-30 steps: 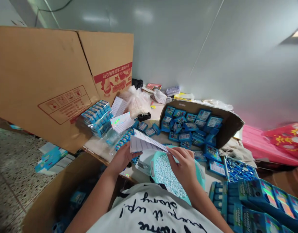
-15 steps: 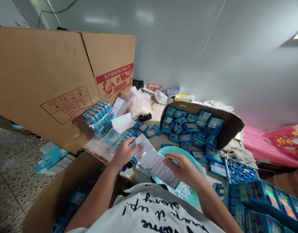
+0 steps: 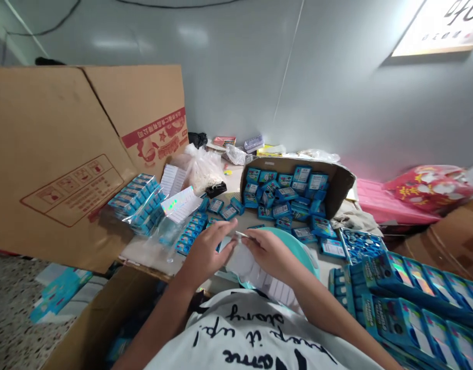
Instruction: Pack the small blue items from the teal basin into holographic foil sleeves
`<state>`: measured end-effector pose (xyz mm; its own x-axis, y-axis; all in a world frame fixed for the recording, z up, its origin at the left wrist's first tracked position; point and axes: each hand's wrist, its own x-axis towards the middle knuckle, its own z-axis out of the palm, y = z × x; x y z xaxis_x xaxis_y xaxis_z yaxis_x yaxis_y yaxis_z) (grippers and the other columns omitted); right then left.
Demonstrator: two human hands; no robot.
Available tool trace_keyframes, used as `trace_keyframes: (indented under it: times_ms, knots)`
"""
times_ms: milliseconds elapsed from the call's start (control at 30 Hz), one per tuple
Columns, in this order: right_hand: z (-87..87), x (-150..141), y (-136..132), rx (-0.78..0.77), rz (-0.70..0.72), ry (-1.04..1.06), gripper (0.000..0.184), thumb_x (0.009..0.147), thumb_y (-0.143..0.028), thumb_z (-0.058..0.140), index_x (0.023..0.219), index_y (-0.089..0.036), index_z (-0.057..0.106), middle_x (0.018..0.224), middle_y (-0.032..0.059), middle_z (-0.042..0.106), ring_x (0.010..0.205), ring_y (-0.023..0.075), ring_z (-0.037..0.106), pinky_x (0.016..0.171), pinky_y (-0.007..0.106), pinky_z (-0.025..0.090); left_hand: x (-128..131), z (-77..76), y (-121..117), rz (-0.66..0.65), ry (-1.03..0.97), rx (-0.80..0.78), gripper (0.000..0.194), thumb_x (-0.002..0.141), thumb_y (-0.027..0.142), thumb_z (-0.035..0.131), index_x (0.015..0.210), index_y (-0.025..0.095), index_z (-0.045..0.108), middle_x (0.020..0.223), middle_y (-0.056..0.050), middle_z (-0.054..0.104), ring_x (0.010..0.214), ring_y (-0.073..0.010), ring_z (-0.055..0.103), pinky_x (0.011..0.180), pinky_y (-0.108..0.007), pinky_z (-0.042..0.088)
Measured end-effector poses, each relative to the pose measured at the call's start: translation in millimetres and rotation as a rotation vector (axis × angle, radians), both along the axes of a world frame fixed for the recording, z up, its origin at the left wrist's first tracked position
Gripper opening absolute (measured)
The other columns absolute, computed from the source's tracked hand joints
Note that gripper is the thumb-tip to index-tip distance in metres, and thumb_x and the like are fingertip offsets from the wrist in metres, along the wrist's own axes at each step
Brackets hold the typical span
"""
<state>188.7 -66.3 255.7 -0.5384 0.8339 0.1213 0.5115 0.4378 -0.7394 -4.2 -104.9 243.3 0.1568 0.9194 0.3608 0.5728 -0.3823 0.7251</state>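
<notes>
My right hand pinches a white sheet of labels near its upper end; the rest of the sheet hangs toward my shirt. The sheet's top edge pokes out between my fingers. My left hand is close beside it on the left, fingers and thumb apart, the thumb near the sheet's edge; whether it touches is unclear. Behind the sheet and my right hand stands a turquoise basin, its contents mostly hidden now. Just beyond my left hand lie blue small boxes in rows.
An open carton lies on its side, with blue boxes spilling out. A tray of blue pieces and stacked display boxes stand at right. Left are a large cardboard box, bagged boxes and another label sheet.
The sheet was stretched between both hands; now my left hand has let go and opened, while the right holds it and the sheet has dropped lower. The view has turned right.
</notes>
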Motion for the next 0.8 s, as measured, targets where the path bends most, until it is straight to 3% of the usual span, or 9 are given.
trace_keyframes:
  times_ms: [100,267,367,467,600,800]
  knots:
    - [5.5,1.9,-2.2,-0.048,0.029,0.04,0.025,0.096,-0.023,0.046,0.075,-0.02,0.057,0.07,-0.0005,0.06,0.063,0.0137,0.05,0.056,0.024,0.033,-6.9,2.7,3.7,-0.085,0.06,-0.025,0.032,0.093,0.027,0.055,0.124,0.025,0.064,0.107,-0.005,0.071,0.099,-0.0199,0.065,0.092,-0.032,0.05]
    - [3.9,0.1,-4.2,-0.099,-0.033,0.1,0.021,0.095,-0.024,0.05,0.077,-0.02,0.06,0.071,-0.0019,0.061,0.063,0.0131,0.05,0.055,0.023,0.033,-5.0,-2.6,6.8,0.032,-0.086,-0.102,0.019,0.092,0.032,0.058,0.1,0.021,0.072,0.098,-0.005,0.073,0.089,-0.0181,0.067,0.079,-0.026,0.053]
    - [0.8,-1.3,-4.8,-0.076,-0.104,0.143,0.018,0.094,-0.025,0.051,0.081,-0.02,0.063,0.074,-0.0008,0.065,0.064,0.0137,0.052,0.055,0.023,0.034,-2.8,-1.8,7.7,0.069,-0.122,-0.088,0.028,0.092,0.033,0.059,0.116,0.022,0.068,0.092,-0.003,0.073,0.082,-0.0162,0.068,0.077,-0.025,0.053]
    - [3.2,-1.2,-6.2,-0.034,-0.115,0.134,0.022,0.095,-0.025,0.049,0.079,-0.02,0.064,0.074,0.0008,0.066,0.065,0.0145,0.054,0.058,0.024,0.036,-4.4,2.4,9.9,-0.001,-0.008,-0.002,0.034,0.092,0.03,0.059,0.126,0.024,0.063,0.095,-0.003,0.073,0.085,-0.0161,0.068,0.082,-0.027,0.052]
    - [14.7,1.5,-11.0,0.006,-0.073,0.089,0.027,0.095,-0.021,0.047,0.072,-0.019,0.06,0.067,-0.0003,0.061,0.061,0.0136,0.049,0.057,0.024,0.034,-9.6,5.9,13.5,-0.104,0.106,0.097,0.023,0.093,0.029,0.059,0.111,0.022,0.071,0.098,-0.004,0.076,0.087,-0.017,0.069,0.082,-0.027,0.051]
    - [20.3,3.7,-19.8,0.057,-0.067,0.054,0.027,0.097,-0.02,0.047,0.076,-0.02,0.063,0.07,0.0003,0.064,0.063,0.0137,0.053,0.058,0.024,0.035,-5.8,5.4,10.8,-0.102,0.037,0.036,0.015,0.092,0.026,0.061,0.099,0.023,0.073,0.093,-0.002,0.076,0.087,-0.0157,0.069,0.079,-0.025,0.05]
